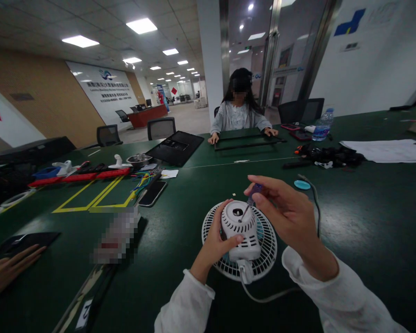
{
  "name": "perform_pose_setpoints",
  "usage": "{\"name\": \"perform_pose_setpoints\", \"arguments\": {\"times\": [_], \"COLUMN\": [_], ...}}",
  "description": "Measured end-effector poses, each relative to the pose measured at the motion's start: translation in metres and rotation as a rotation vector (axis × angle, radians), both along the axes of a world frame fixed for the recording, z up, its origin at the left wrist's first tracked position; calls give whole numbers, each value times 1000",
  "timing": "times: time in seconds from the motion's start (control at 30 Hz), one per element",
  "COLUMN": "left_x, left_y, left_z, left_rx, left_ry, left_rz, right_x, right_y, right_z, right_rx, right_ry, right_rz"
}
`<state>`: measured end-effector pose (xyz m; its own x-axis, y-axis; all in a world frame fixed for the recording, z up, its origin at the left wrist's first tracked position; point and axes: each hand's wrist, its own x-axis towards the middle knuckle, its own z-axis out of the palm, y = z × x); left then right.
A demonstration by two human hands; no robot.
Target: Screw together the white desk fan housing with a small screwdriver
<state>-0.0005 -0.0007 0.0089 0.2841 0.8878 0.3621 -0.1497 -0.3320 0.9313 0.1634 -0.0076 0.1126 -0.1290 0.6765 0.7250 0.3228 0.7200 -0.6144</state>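
A small white fan (244, 252) lies face down on the green table, its round grille underneath and its motor housing on top. My left hand (217, 245) grips the housing from the left, thumb across the near side. Between the thumb and fingers of my right hand (284, 212) is a screwdriver (255, 190) with a purple, see-through handle. Its thin shaft slants down to the left, and the tip meets a screw at the top of the housing. From the near side of the fan a grey-white cable (263, 298) runs off to the right.
Right of the fan are a light-blue disc (302, 185) and a cable plug. A phone (153, 193), coloured wires and red trays (90, 175) lie to the left. Across the table a person (241, 108) holds a black frame (249, 142). Another person's hand (17, 266) rests at far left.
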Motion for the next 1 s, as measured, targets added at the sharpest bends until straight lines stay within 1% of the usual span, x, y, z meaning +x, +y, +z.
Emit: {"name": "perform_pose_setpoints", "arguments": {"times": [0.17, 0.33, 0.47, 0.67, 0.83, 1.0], "left_x": [0, 1, 1, 1, 1, 0], "left_y": [1, 1, 1, 1, 0, 1], "left_z": [-1, -1, -3, -4, -2, -4], "left_rx": [30, 17, 0, 7, 5, 10], "left_ry": [-2, -17, -14, -13, -25, -25], "left_rz": [5, -11, -4, -1, -10, -14], "right_x": [0, 2, 3, 0, 1, 2], "right_y": [3, -1, -3, 1, 3, 0], "right_z": [0, 3, 5, 4, 3, 4], "right_rx": [89, 67, 76, 183, 173, 151], "right_ry": [-37, -88, -102, -59, -44, -54], "right_rz": [-18, 5, -20, -5, 11, 37]}}
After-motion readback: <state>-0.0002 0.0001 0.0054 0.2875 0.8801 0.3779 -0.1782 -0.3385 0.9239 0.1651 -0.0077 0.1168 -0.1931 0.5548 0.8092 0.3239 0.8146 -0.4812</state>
